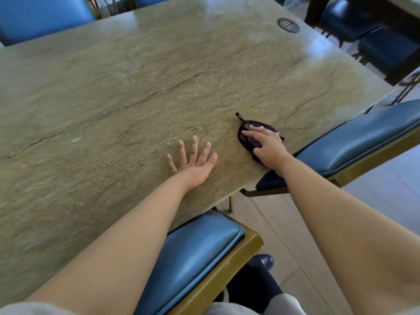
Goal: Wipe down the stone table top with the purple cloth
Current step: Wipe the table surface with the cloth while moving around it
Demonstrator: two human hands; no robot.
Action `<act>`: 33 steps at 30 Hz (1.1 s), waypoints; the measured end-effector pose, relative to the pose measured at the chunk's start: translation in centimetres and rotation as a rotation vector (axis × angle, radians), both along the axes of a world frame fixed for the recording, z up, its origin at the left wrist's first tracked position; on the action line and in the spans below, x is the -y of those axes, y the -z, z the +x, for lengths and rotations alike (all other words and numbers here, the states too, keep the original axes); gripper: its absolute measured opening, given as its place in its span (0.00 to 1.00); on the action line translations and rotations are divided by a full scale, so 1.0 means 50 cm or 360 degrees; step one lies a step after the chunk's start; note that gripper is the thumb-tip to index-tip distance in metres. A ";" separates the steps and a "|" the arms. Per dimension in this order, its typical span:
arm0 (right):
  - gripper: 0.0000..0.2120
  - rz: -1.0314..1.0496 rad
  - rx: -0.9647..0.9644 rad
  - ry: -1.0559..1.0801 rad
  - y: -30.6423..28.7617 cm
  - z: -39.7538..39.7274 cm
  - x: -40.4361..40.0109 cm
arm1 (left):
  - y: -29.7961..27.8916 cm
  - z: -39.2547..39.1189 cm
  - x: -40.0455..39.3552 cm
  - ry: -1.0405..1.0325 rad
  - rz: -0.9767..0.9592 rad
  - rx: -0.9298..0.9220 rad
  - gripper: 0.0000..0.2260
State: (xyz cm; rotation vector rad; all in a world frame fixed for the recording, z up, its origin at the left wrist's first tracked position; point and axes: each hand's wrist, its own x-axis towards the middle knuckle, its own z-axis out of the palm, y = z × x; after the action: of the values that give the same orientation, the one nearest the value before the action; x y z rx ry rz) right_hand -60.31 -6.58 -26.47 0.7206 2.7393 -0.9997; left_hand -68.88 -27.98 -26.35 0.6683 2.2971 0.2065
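Note:
The stone table top (136,87) is greenish-tan, rough and veined, and fills most of the view. A small dark purple cloth (246,137), bunched with a little loop at its far end, lies near the table's near right corner. My right hand (266,146) presses down on the cloth, fingers spread over it. My left hand (193,160) lies flat on the bare stone just left of the cloth, fingers apart, holding nothing.
Blue padded chairs with brass-coloured frames stand around the table: one below me (193,251), one at the right (363,137), one at the far left (41,14). A dark round inlay (288,25) sits near the far right corner. Pale wood floor lies to the right.

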 end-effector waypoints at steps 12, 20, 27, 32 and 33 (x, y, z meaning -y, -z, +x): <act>0.24 -0.0542 0.0142 0.0142 -0.050 0.142 0.086 | 0.013 0.023 -0.004 0.0018 -0.0080 -0.0255 0.28; 0.29 -0.0271 -0.0207 0.0191 -0.008 0.045 0.056 | 0.018 0.026 0.000 0.0028 -0.0085 -0.0314 0.28; 0.23 -0.0329 -0.0149 -0.0094 -0.016 0.094 0.128 | 0.019 0.024 -0.003 0.0029 -0.0105 -0.0316 0.28; 0.21 -0.0451 0.0140 0.0014 -0.034 0.164 0.137 | 0.006 0.014 0.003 0.0040 -0.0048 -0.0186 0.26; 0.20 -0.0450 0.0289 0.0016 -0.039 0.181 0.136 | 0.002 0.012 0.005 0.0035 -0.0030 -0.0156 0.26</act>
State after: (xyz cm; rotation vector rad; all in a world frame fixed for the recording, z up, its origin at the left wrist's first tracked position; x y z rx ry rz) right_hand -51.26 -13.36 -24.52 0.7365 2.3788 -1.2252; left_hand -68.27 -28.22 -26.47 0.7081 2.3809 0.1445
